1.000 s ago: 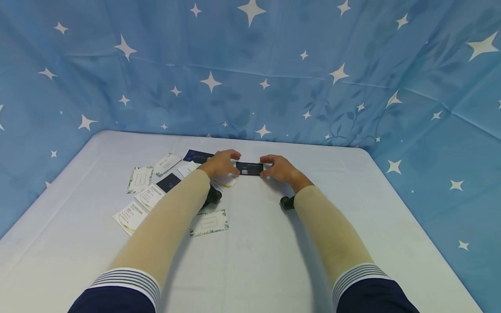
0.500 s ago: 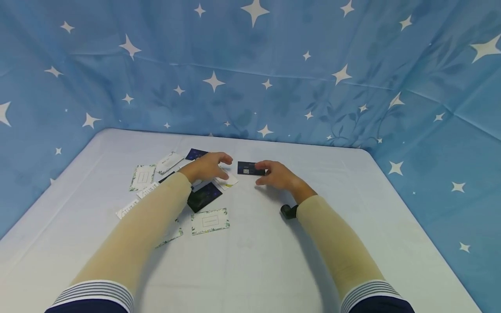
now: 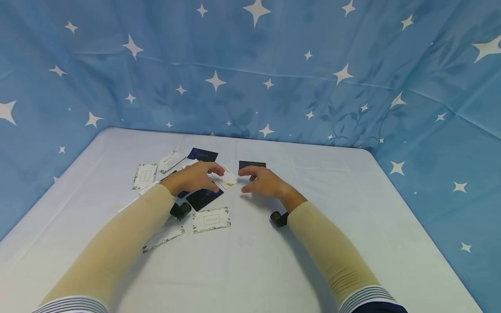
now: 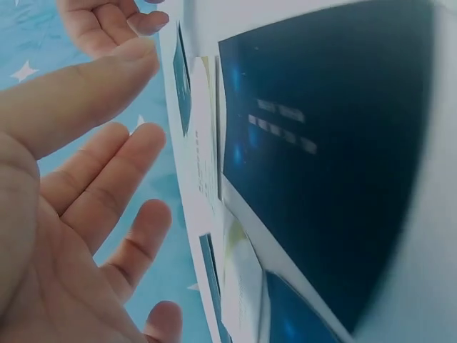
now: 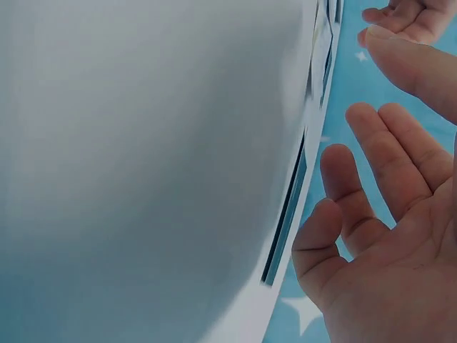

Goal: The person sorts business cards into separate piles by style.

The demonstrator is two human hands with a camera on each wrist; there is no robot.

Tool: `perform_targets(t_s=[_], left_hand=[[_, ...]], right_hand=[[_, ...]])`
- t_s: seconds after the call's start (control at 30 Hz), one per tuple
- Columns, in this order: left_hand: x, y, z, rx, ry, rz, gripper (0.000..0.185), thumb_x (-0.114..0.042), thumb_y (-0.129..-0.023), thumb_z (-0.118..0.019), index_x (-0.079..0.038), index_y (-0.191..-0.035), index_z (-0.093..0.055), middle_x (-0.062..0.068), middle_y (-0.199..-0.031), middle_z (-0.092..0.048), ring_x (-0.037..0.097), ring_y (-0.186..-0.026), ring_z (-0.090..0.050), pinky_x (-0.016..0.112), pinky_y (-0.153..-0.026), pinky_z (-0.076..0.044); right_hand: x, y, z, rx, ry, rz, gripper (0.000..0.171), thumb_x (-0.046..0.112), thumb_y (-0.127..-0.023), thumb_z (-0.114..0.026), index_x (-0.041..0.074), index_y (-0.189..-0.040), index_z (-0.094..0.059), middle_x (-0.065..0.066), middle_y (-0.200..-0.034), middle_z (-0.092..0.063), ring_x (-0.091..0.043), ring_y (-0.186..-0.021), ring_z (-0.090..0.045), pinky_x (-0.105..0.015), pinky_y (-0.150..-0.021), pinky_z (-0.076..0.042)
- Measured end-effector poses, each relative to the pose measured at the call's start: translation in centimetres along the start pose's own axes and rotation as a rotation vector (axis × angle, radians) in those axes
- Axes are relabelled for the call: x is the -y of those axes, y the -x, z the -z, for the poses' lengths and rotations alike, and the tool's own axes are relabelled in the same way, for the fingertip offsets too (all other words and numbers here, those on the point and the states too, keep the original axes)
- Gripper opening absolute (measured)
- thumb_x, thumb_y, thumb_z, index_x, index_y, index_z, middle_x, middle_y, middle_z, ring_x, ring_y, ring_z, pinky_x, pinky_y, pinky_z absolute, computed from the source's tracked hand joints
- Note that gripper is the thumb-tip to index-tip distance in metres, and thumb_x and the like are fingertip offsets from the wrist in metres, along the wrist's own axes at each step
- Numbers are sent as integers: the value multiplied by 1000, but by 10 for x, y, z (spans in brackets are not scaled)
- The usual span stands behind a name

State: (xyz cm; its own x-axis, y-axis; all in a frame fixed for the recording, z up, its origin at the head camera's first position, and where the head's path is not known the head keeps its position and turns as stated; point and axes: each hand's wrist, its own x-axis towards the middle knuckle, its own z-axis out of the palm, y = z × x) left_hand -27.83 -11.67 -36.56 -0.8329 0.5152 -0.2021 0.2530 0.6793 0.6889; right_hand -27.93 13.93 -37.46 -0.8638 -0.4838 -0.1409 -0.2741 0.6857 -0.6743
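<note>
Both of my hands hover low over a spread of business cards on the pale table [image 3: 274,269]. My left hand [image 3: 206,177] is open with relaxed fingers above a dark blue card [image 3: 204,198] and a white card with a yellow corner [image 3: 228,177]. The left wrist view shows its empty palm [image 4: 86,193] beside that dark card [image 4: 335,164]. My right hand [image 3: 247,181] is open too and holds nothing. It hangs just in front of a black card [image 3: 252,164] that lies flat. In the right wrist view the empty palm [image 5: 378,214] faces that card's edge [image 5: 285,214].
More cards lie to the left: a dark one [image 3: 202,154], a white one [image 3: 171,161], and leaf-bordered ones [image 3: 144,176] [image 3: 211,219] [image 3: 163,238]. Blue star-patterned cloth [image 3: 274,65] walls in the back and both sides. The table's right half is bare.
My right hand let go of the black card, which now lies on the table. Both hands drew back toward me, and the left hand moved left over the dark blue card.
</note>
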Motion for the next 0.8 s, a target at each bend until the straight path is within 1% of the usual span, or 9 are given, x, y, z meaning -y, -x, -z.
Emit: perform_targets(t_s=[0.2, 0.3, 0.4, 0.43, 0.53, 0.63, 0.67, 0.73, 0.8], left_hand=[[11, 16, -2, -1, -26, 7, 55, -20, -88, -78, -9, -138, -56, 9, -139, -57, 32, -134, -45, 56, -109, -32], [13, 21, -2, -10, -60, 20, 54, -21, -87, -79, -10, -135, -59, 7, -136, -60, 32, -133, -46, 63, -111, -21], [15, 23, -2, -17, -95, 32, 52, -22, -86, -80, -12, -133, -61, 5, -134, -62, 32, -132, -47, 69, -109, -10], [15, 24, -1, -15, -100, 38, 52, -22, -86, -80, -12, -133, -62, 4, -133, -63, 31, -132, -48, 70, -108, -9], [15, 25, -2, 7, -110, 51, 51, -23, -86, -80, -13, -132, -62, 2, -132, -63, 29, -131, -49, 66, -109, -16], [16, 26, -2, 27, -106, 50, 51, -23, -86, -80, -14, -132, -62, 1, -132, -63, 29, -131, -49, 64, -109, -20], [16, 25, -3, 32, -103, 45, 51, -23, -86, -80, -14, -133, -62, 1, -132, -63, 29, -131, -49, 64, -109, -21], [15, 25, -4, 32, -94, 32, 52, -22, -85, -81, -14, -133, -62, 1, -132, -63, 29, -131, -49, 65, -109, -18], [15, 25, -5, 36, -70, 22, 53, -22, -85, -81, -13, -134, -62, 1, -134, -62, 29, -132, -49, 63, -110, -20]], right_hand=[[13, -4, -16, 42, 19, 26, 53, 22, -87, -78, 17, -137, -62, 5, -134, -60, -20, -113, -51, -36, -91, -45], [19, -6, -24, 79, 34, 44, 52, 23, -87, -78, 18, -136, -63, 6, -134, -60, -19, -113, -51, -37, -95, -44], [24, -8, -29, 126, 56, 65, 53, 23, -87, -78, 18, -137, -62, 5, -136, -60, -21, -116, -52, -38, -100, -42], [25, -7, -30, 142, 57, 67, 53, 23, -87, -78, 17, -137, -62, 5, -136, -60, -21, -118, -52, -39, -102, -41], [27, -7, -32, 179, 75, 60, 53, 24, -87, -78, 18, -137, -62, 5, -136, -61, -22, -122, -52, -41, -106, -38], [27, -6, -32, 195, 83, 44, 50, 25, -88, -77, 20, -135, -64, 6, -133, -63, -20, -124, -52, -42, -108, -36], [27, -5, -31, 197, 86, 41, 48, 25, -88, -77, 20, -134, -65, 7, -132, -63, -19, -125, -52, -42, -109, -35], [26, -5, -30, 198, 87, 43, 44, 24, -89, -76, 19, -131, -66, 8, -128, -64, -18, -124, -52, -42, -109, -35], [26, -5, -29, 196, 87, 55, 40, 23, -89, -76, 18, -128, -68, 9, -125, -66, -16, -123, -53, -40, -109, -35]])
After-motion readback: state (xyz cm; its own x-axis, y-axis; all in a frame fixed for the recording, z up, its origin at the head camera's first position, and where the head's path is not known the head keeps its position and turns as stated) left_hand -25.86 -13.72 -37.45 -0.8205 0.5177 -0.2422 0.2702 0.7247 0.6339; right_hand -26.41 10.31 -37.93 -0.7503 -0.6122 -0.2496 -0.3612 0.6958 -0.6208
